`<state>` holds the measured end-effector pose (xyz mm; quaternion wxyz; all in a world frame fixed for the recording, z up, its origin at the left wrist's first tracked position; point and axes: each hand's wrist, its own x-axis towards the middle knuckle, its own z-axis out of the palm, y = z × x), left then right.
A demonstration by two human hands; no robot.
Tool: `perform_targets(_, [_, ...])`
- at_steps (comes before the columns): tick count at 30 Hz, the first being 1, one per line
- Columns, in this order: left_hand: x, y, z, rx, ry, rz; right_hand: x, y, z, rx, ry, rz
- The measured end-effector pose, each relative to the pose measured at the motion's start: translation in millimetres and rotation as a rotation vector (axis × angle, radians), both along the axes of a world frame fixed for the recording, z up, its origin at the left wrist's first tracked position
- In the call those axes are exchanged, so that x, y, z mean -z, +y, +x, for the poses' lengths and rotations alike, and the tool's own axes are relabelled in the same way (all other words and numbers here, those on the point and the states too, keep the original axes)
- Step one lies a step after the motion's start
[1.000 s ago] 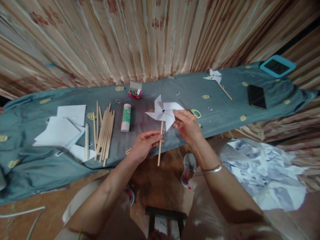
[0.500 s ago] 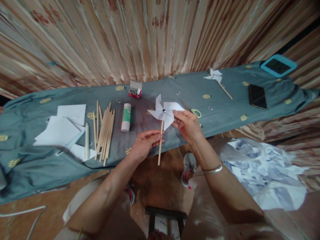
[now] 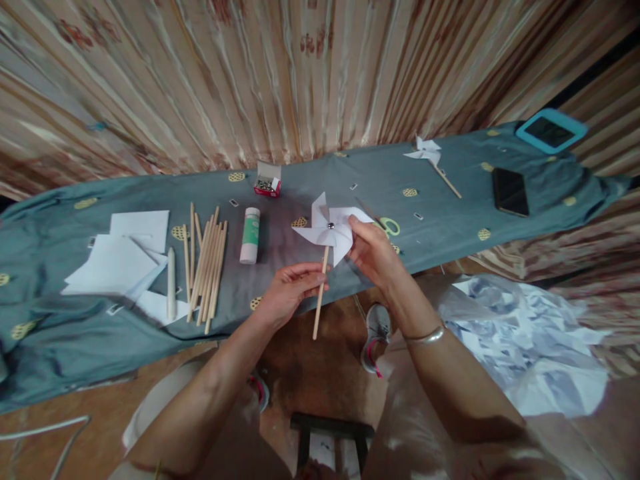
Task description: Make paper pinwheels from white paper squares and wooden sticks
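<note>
A white paper pinwheel (image 3: 326, 233) with a shiny pin at its centre is held over the table's front edge. My left hand (image 3: 295, 290) pinches its wooden stick (image 3: 319, 308) below the blades. The thumb and fingers of my right hand (image 3: 373, 250) close on the right-hand blade. Green-handled scissors (image 3: 389, 227) lie just beyond my right hand, partly hidden by it. To the left stands a bundle of wooden sticks (image 3: 210, 273) lying on the cloth, with a white and green glue stick (image 3: 251, 235) nearer to my left hand.
A small box of pins (image 3: 268, 180) sits open at the back. On the left are paper sheets (image 3: 113, 267) and a pale pen-like stick (image 3: 171, 283). Another pinwheel (image 3: 425, 152), a black phone (image 3: 510, 191) and a blue-framed device (image 3: 551, 131) lie right. A bag of paper scraps (image 3: 525, 340) stands below.
The pinwheel has tilted slightly, its stick's lower end shifting left and down. My right fingers have moved a little on the blade. The whole view has shifted slightly.
</note>
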<state>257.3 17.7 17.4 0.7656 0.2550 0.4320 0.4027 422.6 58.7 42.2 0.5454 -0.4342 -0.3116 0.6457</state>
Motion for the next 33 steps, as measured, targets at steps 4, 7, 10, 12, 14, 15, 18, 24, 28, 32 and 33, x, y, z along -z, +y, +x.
perform_targets(4, [-2.8, -1.5, 1.6, 0.034, -0.01, -0.03, -3.1, 0.3, -1.1, 0.002, 0.028, 0.012])
perform_targets(7, [-2.9, -1.2, 2.2, 0.033, -0.026, -0.037, -2.3, 0.6, -2.2, 0.033, 0.033, 0.007])
perform_targets(10, [-1.2, -0.5, 2.1, 0.027, -0.027, -0.036, -0.6, 0.1, -3.2, 0.062, -0.002, 0.025])
perform_targets(12, [-0.2, -0.2, 2.0, 0.028, -0.029, -0.034, 0.3, -0.5, -3.5, 0.089, -0.036, 0.046])
perform_targets(14, [0.1, 0.0, 2.1, 0.025, -0.035, -0.036, 1.3, -1.0, -3.4, 0.102, -0.063, 0.063])
perform_targets(15, [0.0, 0.1, 2.1, 0.023, -0.039, -0.035, 1.9, -1.2, -3.2, 0.101, -0.072, 0.069])
perform_targets(18, [-0.9, 0.0, 2.3, 0.02, -0.048, -0.032, 4.0, -0.9, -2.3, 0.078, -0.088, 0.087])
perform_targets(24, [-1.2, -0.5, 2.0, 0.022, -0.044, -0.039, 5.2, -1.0, -1.7, 0.073, -0.129, 0.099])
perform_targets(28, [-1.0, -0.6, 2.2, 0.024, -0.046, -0.029, 3.0, -2.8, -2.6, 0.061, -0.117, 0.115])
perform_targets(32, [-2.1, -0.2, 2.7, 0.027, -0.048, -0.029, 0.9, -4.0, -4.6, 0.057, -0.105, 0.111])
perform_targets(33, [-2.5, -0.1, 2.8, 0.026, -0.05, -0.029, 0.6, -4.1, -5.0, 0.054, -0.096, 0.113])
